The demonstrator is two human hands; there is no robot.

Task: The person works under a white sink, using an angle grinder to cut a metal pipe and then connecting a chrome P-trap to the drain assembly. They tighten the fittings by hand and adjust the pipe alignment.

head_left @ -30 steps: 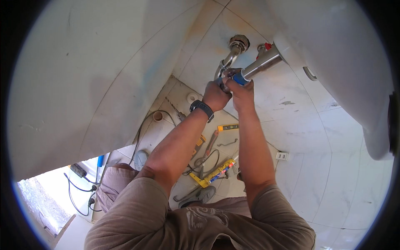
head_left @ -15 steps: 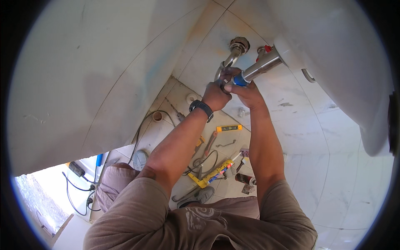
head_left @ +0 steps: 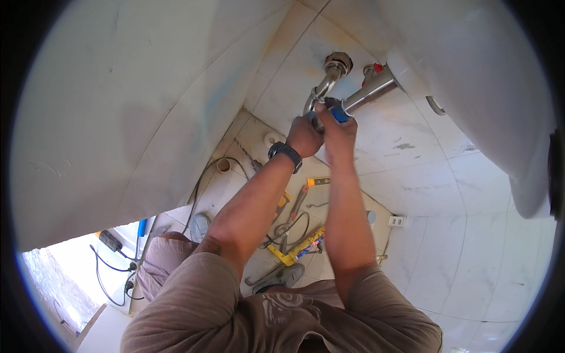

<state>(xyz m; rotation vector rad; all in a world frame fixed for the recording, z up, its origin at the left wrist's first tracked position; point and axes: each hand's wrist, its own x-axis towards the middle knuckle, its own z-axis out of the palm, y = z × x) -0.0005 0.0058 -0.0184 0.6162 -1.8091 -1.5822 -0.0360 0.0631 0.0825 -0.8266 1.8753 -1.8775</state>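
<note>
A chrome drain trap (head_left: 322, 88) curves from a fitting in the tiled wall (head_left: 337, 60) to a straight chrome tube (head_left: 371, 93) under the white basin (head_left: 471, 76). My left hand (head_left: 303, 136), with a dark watch at the wrist, grips the bend of the trap. My right hand (head_left: 339, 126) is closed on the joint where a blue piece (head_left: 339, 112) sits on the straight tube. A small red valve handle (head_left: 374, 67) shows behind the tube.
Tools lie scattered on the tiled floor (head_left: 412, 259) below: a yellow level (head_left: 294, 250), a small yellow tool (head_left: 318, 181), pliers, cables. A round floor drain opening (head_left: 223, 165) sits by the wall. A white socket (head_left: 398, 221) is low on the right wall.
Both hands stay on the trap joint. The right hand has shifted slightly lower along the joint and the view has tilted a little.
</note>
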